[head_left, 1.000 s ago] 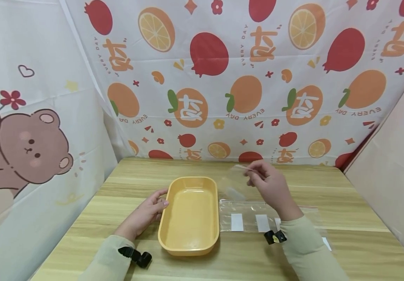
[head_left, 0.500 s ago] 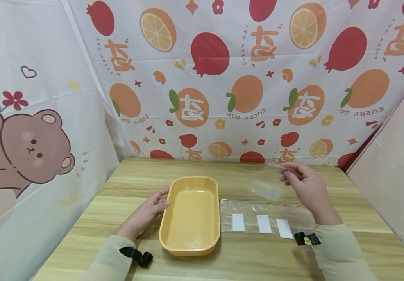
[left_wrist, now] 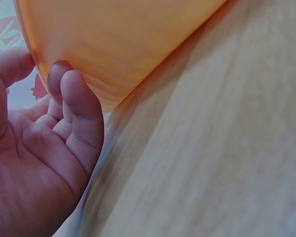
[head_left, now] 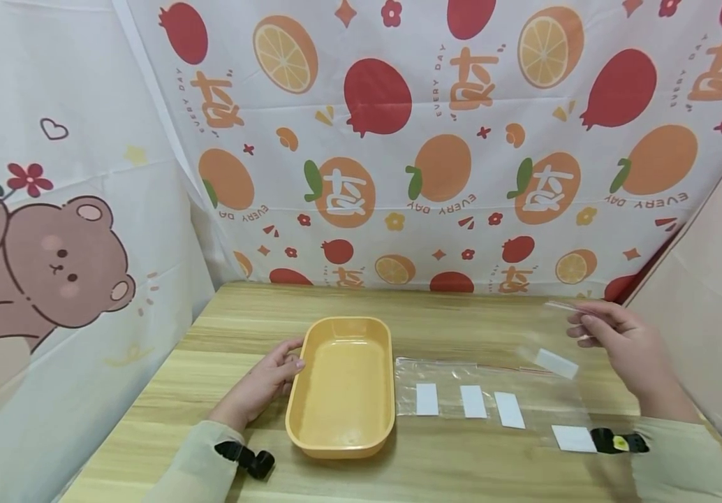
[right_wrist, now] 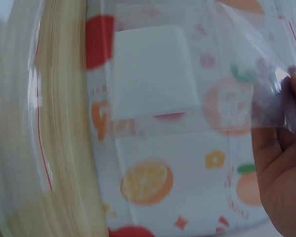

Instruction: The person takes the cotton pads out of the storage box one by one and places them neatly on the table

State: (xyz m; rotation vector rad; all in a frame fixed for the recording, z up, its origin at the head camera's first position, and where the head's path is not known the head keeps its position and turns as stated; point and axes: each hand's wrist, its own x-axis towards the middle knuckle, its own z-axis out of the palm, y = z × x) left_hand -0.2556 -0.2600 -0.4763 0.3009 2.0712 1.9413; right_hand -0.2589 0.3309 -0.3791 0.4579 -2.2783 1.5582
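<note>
My left hand (head_left: pixel 265 385) holds the left rim of an orange-yellow rectangular tray (head_left: pixel 339 391), thumb over the edge. In the left wrist view, curled fingers (left_wrist: pixel 84 118) lie against the tray's outer wall. My right hand (head_left: pixel 631 353) pinches the top edge of a clear zip bag (head_left: pixel 557 364) above the table's right side. The bag hangs down, its white label visible in the right wrist view, with the backdrop showing through the film. Below it, several similar clear bags (head_left: pixel 449 390) with white labels lie overlapping in a row right of the tray.
The wood-grain table (head_left: pixel 461 464) runs back to a fruit-print cloth (head_left: pixel 424 98). A bear-print cloth (head_left: pixel 59 272) hangs at the left, and a pale cloth (head_left: pixel 706 279) borders the right side. Black straps circle both wrists.
My right hand has carried the bag rightward from beside the tray to the far end of the row, uncovering more labels. The left hand keeps its hold on the tray.
</note>
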